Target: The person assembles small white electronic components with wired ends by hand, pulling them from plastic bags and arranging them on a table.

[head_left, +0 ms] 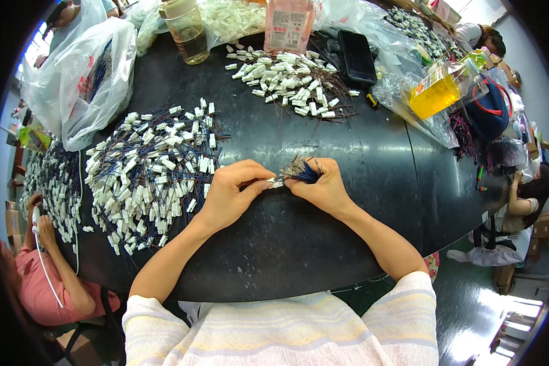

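My left hand (236, 188) is closed in a pinch on a small white connector (276, 182), held just above the black table (274, 244). Close beside it, my right hand (324, 190) grips a bundle of thin dark blue wires (304, 171) with metallic-looking ends fanned out at the top. The right fingertips meet the connector's right side; whether a wire enters it is too small to tell. A large heap of white connectors with blue and brown wires (152, 177) lies left of my left hand. Beyond my hands is a smaller heap of white connectors with brown wires (296, 82).
At the back stand a bottle of pale liquid (191, 36), a pink container (288, 27) and a black phone (357, 56). A plastic bag (85, 79) sits far left, an orange-yellow bottle (430, 94) far right. A person in pink (49, 287) works at the left; others sit around.
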A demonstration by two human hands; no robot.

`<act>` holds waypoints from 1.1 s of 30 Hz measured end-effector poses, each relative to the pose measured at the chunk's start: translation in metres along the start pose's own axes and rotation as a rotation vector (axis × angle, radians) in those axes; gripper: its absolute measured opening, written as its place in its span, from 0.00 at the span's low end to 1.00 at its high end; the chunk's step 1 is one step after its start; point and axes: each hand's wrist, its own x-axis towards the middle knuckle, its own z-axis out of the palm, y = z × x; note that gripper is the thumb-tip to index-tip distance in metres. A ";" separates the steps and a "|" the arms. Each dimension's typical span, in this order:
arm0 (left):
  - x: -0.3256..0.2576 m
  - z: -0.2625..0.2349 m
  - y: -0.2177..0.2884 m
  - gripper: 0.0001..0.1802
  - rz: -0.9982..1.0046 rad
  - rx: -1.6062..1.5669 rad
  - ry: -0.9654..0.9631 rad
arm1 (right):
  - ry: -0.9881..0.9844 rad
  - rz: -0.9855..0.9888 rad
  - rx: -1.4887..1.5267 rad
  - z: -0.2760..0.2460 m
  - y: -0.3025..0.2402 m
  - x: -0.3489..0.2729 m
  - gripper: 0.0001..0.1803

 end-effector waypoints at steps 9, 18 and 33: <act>0.000 0.001 0.001 0.08 -0.042 -0.054 -0.029 | 0.001 -0.022 -0.004 0.005 -0.005 -0.001 0.04; 0.114 -0.030 -0.034 0.09 0.316 0.744 0.191 | -0.012 0.096 0.138 0.000 -0.002 0.001 0.03; 0.017 -0.010 0.007 0.05 -0.287 -0.150 0.099 | -0.040 0.156 0.274 -0.005 -0.014 0.002 0.05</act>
